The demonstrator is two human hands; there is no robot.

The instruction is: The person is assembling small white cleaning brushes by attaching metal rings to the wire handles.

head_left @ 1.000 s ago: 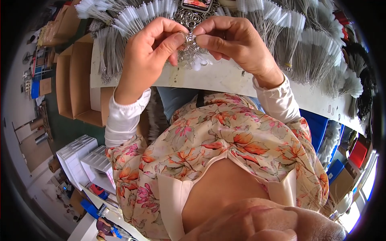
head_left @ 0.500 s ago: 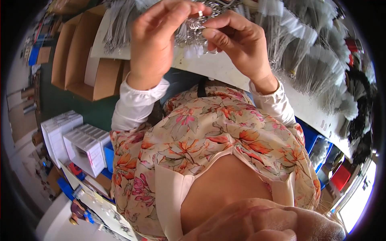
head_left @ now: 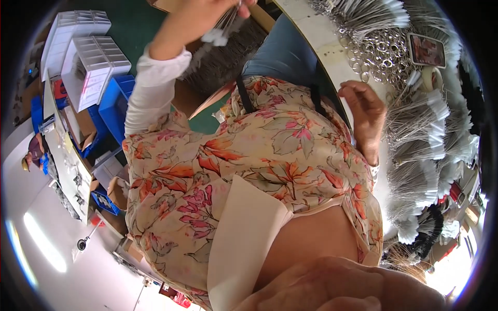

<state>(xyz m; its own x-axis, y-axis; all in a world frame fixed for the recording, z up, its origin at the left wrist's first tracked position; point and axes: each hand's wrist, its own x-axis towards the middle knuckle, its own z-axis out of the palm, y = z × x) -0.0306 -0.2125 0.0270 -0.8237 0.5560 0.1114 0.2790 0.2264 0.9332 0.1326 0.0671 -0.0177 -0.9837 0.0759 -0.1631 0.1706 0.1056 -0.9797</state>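
Note:
At the top edge, my left hand point(head_left: 194, 23) is closed around a small bunch of thin wire brushes point(head_left: 220, 32) with whitish ends, partly cut off by the frame. Beneath it lies a dark grey heap of similar wire pieces point(head_left: 223, 67) by a cardboard box. My right hand point(head_left: 364, 111) hovers at the table's edge with loosely bent fingers apart, and nothing shows in it. Nearest to that hand is a spread of silver metal rings point(head_left: 376, 54) on the white table point(head_left: 324, 44). Bundles of white-tipped wire brushes point(head_left: 415, 129) lie to its right.
A phone point(head_left: 427, 50) and a tape roll point(head_left: 431, 79) stand beyond the rings. White plastic crates point(head_left: 96, 67) and a blue bin point(head_left: 114, 101) are at the left. Another person point(head_left: 36, 147) is at a far-left bench.
My hands have parted from where they met over the table. The left has swung left above the heap with the bunch; the right is lower by the table edge. The view has turned left.

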